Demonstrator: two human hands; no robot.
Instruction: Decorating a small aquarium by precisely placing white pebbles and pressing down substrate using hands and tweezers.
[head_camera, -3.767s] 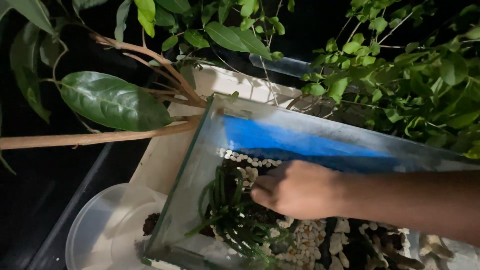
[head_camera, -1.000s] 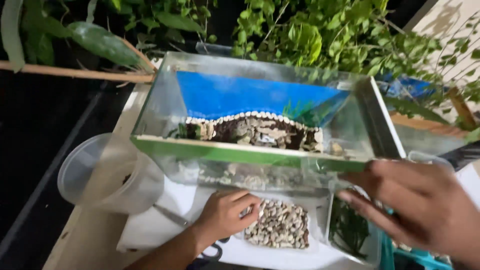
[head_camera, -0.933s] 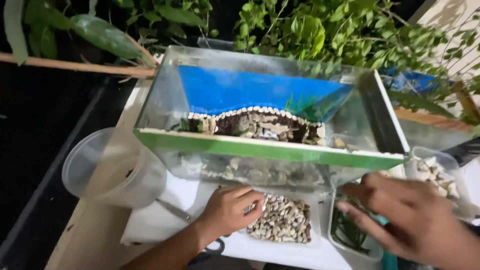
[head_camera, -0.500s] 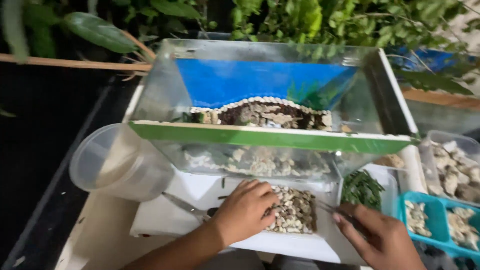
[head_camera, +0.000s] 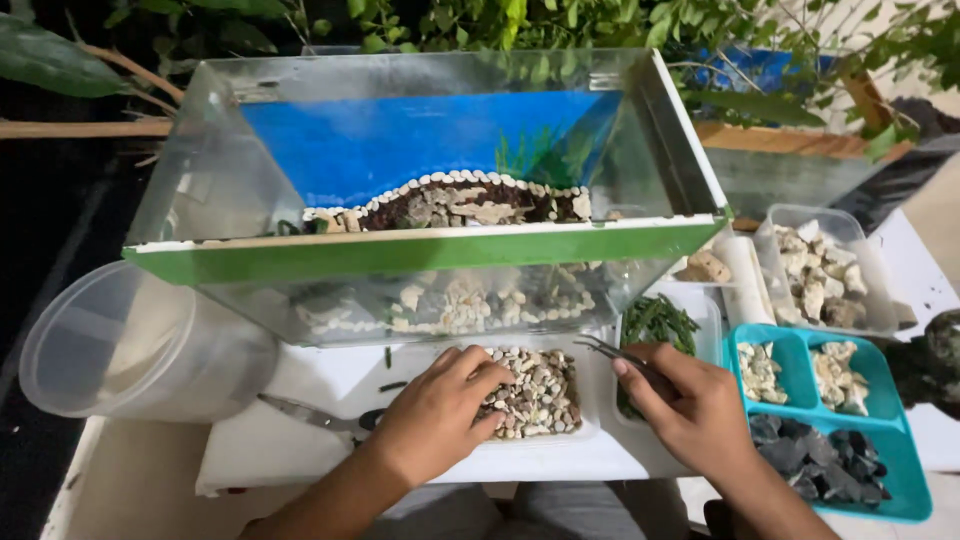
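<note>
My left hand (head_camera: 440, 410) rests fingers-down in a shallow white tray of small brown and white pebbles (head_camera: 540, 395), fingers curled into the stones. My right hand (head_camera: 690, 405) grips long metal tweezers (head_camera: 610, 352), whose tips point left over a white tray of green plant sprigs (head_camera: 660, 322). Just behind both hands stands a glass tank (head_camera: 430, 240) with a green front rim, a blue back panel and a bed of pale stones and dark soil inside.
A clear plastic tub (head_camera: 130, 345) lies left of the tank. Scissors (head_camera: 320, 418) lie on the white board by my left wrist. At right sit a teal divided tray (head_camera: 890, 440) of stones and a clear box of pale rocks (head_camera: 825, 270). Leafy plants fill the background.
My right hand has come down from the tank's right side to the plant tray and now holds tweezers. My left hand stays on the pebble tray. The view has shifted lower.
</note>
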